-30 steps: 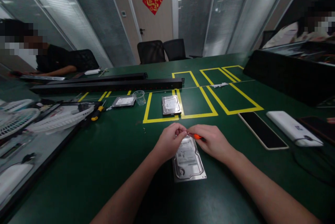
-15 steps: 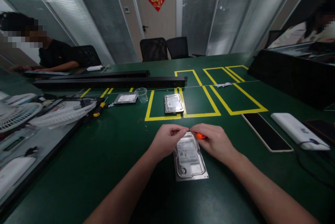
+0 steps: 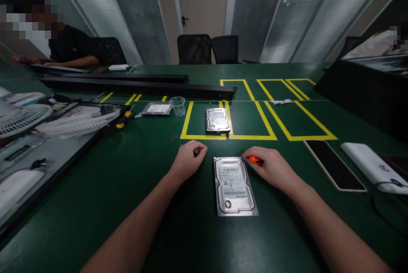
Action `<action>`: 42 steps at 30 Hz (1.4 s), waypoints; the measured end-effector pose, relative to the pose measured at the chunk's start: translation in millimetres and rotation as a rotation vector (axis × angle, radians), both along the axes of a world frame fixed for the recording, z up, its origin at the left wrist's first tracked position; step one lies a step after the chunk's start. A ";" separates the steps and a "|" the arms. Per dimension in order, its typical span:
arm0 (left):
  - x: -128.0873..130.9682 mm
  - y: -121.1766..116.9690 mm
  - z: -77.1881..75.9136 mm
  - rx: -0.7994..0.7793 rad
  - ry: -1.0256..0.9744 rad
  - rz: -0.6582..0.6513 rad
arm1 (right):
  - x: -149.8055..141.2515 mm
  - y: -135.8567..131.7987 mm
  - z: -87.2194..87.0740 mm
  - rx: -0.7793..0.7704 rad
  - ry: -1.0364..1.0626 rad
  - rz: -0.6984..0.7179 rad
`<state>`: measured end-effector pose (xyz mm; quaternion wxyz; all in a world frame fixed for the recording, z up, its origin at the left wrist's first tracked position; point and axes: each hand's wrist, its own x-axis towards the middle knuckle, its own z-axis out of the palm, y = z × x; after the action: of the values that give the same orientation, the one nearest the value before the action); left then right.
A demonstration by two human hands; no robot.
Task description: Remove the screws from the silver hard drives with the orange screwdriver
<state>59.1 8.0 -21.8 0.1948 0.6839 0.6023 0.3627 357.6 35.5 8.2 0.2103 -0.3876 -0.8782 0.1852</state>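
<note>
A silver hard drive lies flat on the green table in front of me, its labelled face up. My right hand is closed around a screwdriver with an orange and black handle, beside the drive's far right corner. To the left of the drive, my left hand rests near the tabletop with thumb and fingers pinched together; whatever they hold is hidden. Beyond my hands, a second hard drive sits inside a yellow-taped rectangle.
Another hard drive lies beside a clear plastic cup. A yellow-black screwdriver and white fan parts are on the left. Long black bars stretch behind. At right are a phone and a white power bank. Two people sit further off.
My left hand has moved left, away from the hard drive's far edge. My right hand has drawn slightly right with the screwdriver, and the hands are now apart. The view has tilted downward.
</note>
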 end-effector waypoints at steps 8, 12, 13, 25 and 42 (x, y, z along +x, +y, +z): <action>-1.0 -1.2 0.2 0.005 -0.008 -0.002 | -1.1 0.9 -1.8 -0.011 0.020 0.001; -0.4 -1.3 1.5 -0.005 0.002 -0.002 | -2.1 0.6 -1.1 -0.001 0.016 0.002; -0.2 -1.3 1.7 -0.007 0.005 -0.001 | -2.3 0.5 -0.8 -0.002 0.014 0.008; -1.3 0.0 -1.5 -0.007 0.013 -0.007 | -0.6 1.2 -1.4 0.009 -0.002 0.023; -1.8 -0.8 -0.4 0.003 0.025 -0.008 | 0.7 0.9 -1.4 0.013 -0.020 0.040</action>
<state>57.3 7.1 -22.2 0.1879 0.6910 0.6013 0.3544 358.3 36.4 6.9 0.2005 -0.3701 -0.8891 0.1797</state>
